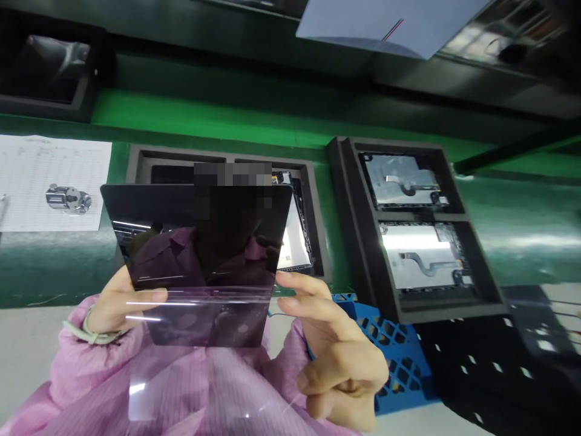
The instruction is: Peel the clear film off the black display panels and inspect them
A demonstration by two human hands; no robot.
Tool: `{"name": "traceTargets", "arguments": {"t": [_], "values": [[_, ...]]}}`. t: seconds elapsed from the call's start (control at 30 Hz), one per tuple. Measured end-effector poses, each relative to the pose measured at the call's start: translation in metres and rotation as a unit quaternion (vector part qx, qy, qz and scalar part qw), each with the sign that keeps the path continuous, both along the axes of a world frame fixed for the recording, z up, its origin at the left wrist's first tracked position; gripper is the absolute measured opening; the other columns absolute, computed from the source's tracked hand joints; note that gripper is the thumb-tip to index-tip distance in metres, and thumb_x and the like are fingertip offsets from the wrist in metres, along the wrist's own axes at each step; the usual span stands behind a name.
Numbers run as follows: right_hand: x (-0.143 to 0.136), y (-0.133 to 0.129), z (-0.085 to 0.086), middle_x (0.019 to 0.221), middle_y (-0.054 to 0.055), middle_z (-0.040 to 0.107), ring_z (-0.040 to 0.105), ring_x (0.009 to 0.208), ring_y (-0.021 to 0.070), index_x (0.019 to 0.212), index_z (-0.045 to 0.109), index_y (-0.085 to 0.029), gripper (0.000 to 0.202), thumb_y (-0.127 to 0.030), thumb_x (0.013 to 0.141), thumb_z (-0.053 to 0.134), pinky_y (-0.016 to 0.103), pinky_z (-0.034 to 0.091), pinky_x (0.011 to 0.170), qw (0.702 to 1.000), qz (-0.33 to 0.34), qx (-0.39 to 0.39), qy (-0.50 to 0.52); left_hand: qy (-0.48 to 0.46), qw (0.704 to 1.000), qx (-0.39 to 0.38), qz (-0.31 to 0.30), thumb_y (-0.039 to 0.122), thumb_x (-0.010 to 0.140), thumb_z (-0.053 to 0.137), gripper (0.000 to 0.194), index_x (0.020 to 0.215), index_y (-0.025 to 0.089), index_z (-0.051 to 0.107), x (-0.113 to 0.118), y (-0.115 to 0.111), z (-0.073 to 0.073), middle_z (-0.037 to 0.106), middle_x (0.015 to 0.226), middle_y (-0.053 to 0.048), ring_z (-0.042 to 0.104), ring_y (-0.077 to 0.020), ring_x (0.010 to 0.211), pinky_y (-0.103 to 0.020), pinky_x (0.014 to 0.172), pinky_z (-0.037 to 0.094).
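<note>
A glossy black tablet screen is held upright in front of my body, reflecting a pink garment. My left hand grips its left edge, thumb on the front and the other fingers hidden behind. A clear protective film hangs loose from the screen's lower part. My right hand is at the right side; two fingertips reach to the screen's edge. Its thumb and a bent finger are pinched together at the film's right edge. Behind the screen, a foam tray holds an opened tablet, partly covered.
On the right a second foam tray holds two opened tablets with ribbon cables, above a blue crate. A printed sheet with a metal object lies left on the green bench. Another foam tray stands at upper left.
</note>
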State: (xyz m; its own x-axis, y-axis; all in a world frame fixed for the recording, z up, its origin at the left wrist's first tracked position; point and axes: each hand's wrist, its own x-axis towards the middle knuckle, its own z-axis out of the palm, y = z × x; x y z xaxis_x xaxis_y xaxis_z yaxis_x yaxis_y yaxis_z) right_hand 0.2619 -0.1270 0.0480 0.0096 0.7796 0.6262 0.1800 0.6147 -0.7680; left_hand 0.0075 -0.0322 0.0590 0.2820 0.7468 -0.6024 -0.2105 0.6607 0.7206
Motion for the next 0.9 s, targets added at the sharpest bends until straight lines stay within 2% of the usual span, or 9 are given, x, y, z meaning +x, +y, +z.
{"name": "traceTargets", "arguments": {"t": [0.13, 0.2, 0.4, 0.5, 0.6, 0.67, 0.8, 0.9], "values": [[-0.002, 0.001, 0.0, 0.165, -0.004, 0.042, 0.035, 0.155, 0.0375, 0.068, 0.053, -0.023, 0.038, -0.039, 0.073, 0.087, 0.063, 0.034, 0.126, 0.998, -0.051, -0.031, -0.004, 0.003, 1.0, -0.002, -0.022, 0.022, 0.059, 0.096, 0.041, 0.097, 0.026, 0.082, -0.003, 0.0, 0.002, 0.081, 0.102, -0.005, 0.077, -0.0326, 0.098, -0.031, 0.068, 0.064], [0.0, 0.004, 0.001, 0.169, -0.003, 0.034, 0.026, 0.159, 0.0375, 0.068, 0.053, -0.022, 0.037, -0.042, 0.076, 0.084, 0.064, 0.024, 0.13, 0.998, -0.041, -0.035, -0.012, -0.003, 0.999, -0.012, -0.038, 0.023, 0.06, 0.096, 0.04, 0.098, 0.025, 0.082, -0.005, 0.002, 0.001, 0.081, 0.105, -0.007, 0.077, -0.0339, 0.1, -0.036, 0.075, 0.066], [0.013, 0.028, 0.013, 0.168, -0.01, 0.035, 0.019, 0.162, 0.0347, 0.064, 0.053, -0.022, 0.03, -0.034, 0.089, 0.065, 0.067, 0.011, 0.131, 0.998, -0.025, -0.027, -0.057, -0.011, 0.998, 0.005, -0.063, 0.02, 0.067, 0.091, 0.036, 0.101, 0.024, 0.082, -0.008, 0.003, -0.002, 0.08, 0.109, -0.009, 0.074, -0.037, 0.112, -0.044, 0.092, 0.065], [0.017, 0.044, 0.023, 0.169, -0.014, 0.03, 0.014, 0.163, 0.0363, 0.063, 0.053, -0.021, 0.027, -0.028, 0.087, 0.06, 0.068, 0.009, 0.131, 0.992, 0.002, -0.023, -0.128, 0.005, 0.998, 0.018, -0.057, 0.021, 0.067, 0.092, 0.038, 0.103, 0.026, 0.082, -0.008, 0.002, -0.002, 0.081, 0.105, -0.007, 0.076, -0.0343, 0.106, -0.043, 0.092, 0.065], [0.018, 0.055, 0.027, 0.169, -0.014, 0.029, 0.011, 0.163, 0.0377, 0.063, 0.052, -0.02, 0.023, -0.023, 0.084, 0.059, 0.07, 0.013, 0.13, 0.982, 0.015, -0.051, -0.181, 0.044, 0.998, 0.022, -0.045, 0.027, 0.061, 0.097, 0.035, 0.093, 0.024, 0.083, -0.006, 0.001, 0.001, 0.081, 0.096, -0.006, 0.077, -0.031, 0.096, -0.04, 0.089, 0.065], [0.018, 0.058, 0.025, 0.169, -0.012, 0.03, 0.009, 0.163, 0.0384, 0.065, 0.051, -0.02, 0.021, -0.02, 0.083, 0.06, 0.071, 0.016, 0.128, 0.982, 0.0, -0.068, -0.174, 0.058, 0.997, 0.014, -0.043, 0.028, 0.059, 0.098, 0.033, 0.088, 0.022, 0.083, -0.004, 0.001, 0.002, 0.081, 0.094, -0.006, 0.077, -0.0311, 0.093, -0.04, 0.088, 0.065], [0.015, 0.053, 0.014, 0.169, -0.009, 0.031, 0.009, 0.163, 0.0399, 0.068, 0.052, -0.02, 0.02, -0.018, 0.085, 0.063, 0.073, 0.02, 0.126, 0.987, -0.026, -0.109, -0.115, 0.028, 0.999, 0.015, -0.039, 0.023, 0.062, 0.095, 0.031, 0.09, 0.023, 0.081, 0.0, 0.005, -0.001, 0.081, 0.095, -0.006, 0.076, -0.0333, 0.1, -0.041, 0.086, 0.064], [0.013, 0.045, 0.007, 0.17, -0.011, 0.028, 0.008, 0.163, 0.0394, 0.07, 0.055, -0.021, 0.019, -0.021, 0.087, 0.064, 0.072, 0.019, 0.127, 0.99, -0.032, -0.102, -0.092, 0.019, 0.999, 0.027, -0.041, 0.025, 0.065, 0.092, 0.033, 0.095, 0.02, 0.08, 0.002, 0.009, -0.005, 0.081, 0.096, -0.008, 0.076, -0.0341, 0.101, -0.04, 0.083, 0.065]]}}
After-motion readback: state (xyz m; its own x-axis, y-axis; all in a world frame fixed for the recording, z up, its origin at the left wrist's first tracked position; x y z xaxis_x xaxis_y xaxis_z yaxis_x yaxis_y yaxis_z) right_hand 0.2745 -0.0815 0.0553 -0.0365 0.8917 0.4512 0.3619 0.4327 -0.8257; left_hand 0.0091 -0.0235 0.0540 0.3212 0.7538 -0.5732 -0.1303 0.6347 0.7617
